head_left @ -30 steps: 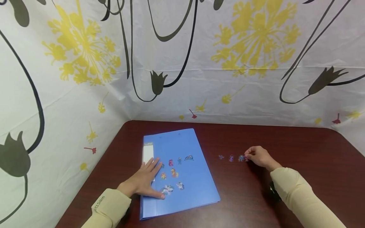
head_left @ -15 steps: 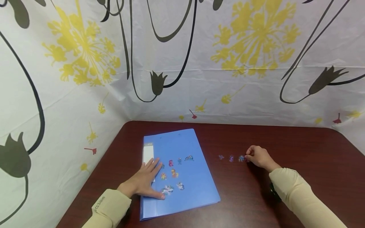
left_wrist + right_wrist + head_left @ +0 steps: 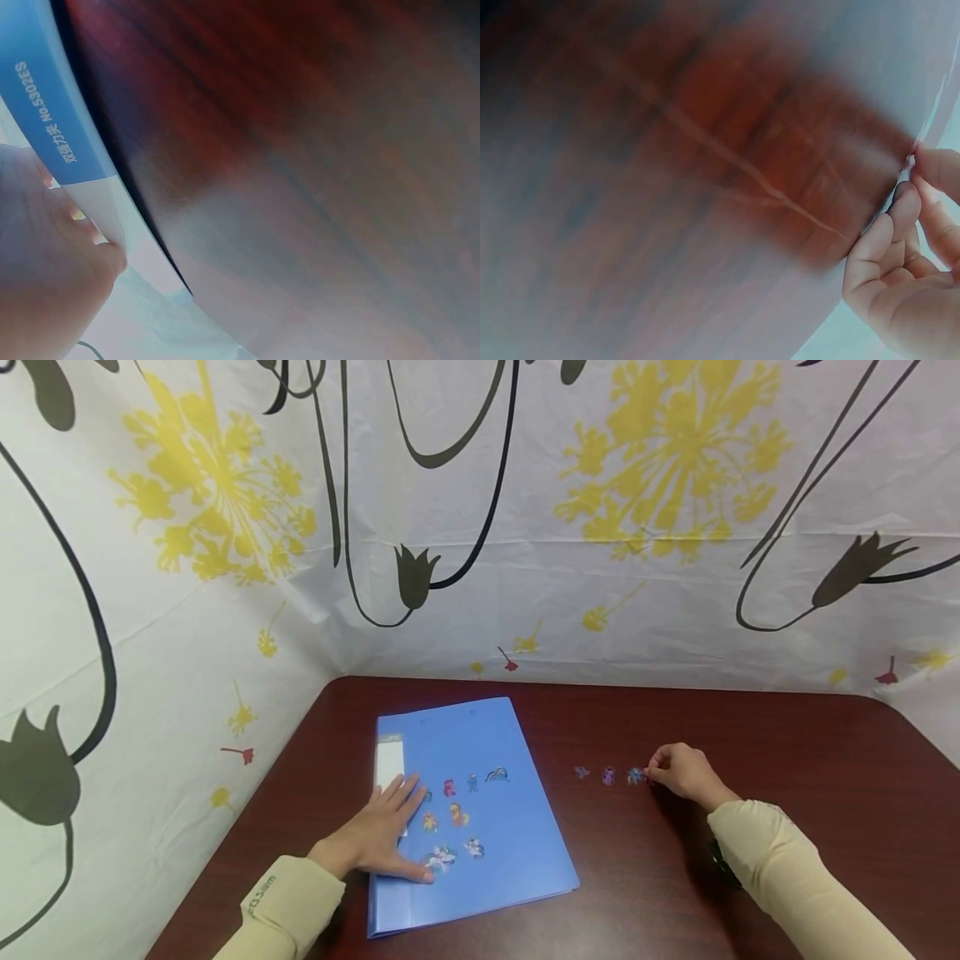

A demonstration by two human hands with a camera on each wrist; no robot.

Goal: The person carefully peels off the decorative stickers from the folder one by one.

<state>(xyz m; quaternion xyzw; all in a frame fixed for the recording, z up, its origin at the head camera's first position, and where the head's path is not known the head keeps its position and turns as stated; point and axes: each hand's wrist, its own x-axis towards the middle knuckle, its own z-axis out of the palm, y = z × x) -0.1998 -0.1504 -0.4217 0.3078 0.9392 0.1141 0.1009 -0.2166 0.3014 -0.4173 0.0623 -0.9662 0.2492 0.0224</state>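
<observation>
My left hand point(image 3: 378, 835) rests on a blue folder point(image 3: 517, 852) with its fingers spread, over the white spine label point(image 3: 389, 762). Small pony stickers lie on the cover, among them an orange one point(image 3: 458, 815), a pink one point(image 3: 449, 787) and a white winged one point(image 3: 440, 859). To the right, my right hand point(image 3: 686, 774) pinches a small pinkish sticker point(image 3: 910, 163) at the tabletop, mostly hidden by the fingertips. Just left of those fingertips is a blue pony sticker point(image 3: 635, 776), in a row with two purple ones, the nearer a purple pony sticker point(image 3: 608, 776).
The dark red-brown wooden table point(image 3: 810, 760) has rounded far corners. A white cloth point(image 3: 480, 510) with yellow and grey flower prints hangs behind it and along the left side. The folder's lower edge lies near the front of the table.
The pinkish sticker, visible beside the right fingertips a second ago, is now mostly covered by them. The left hand and the folder stay in place.
</observation>
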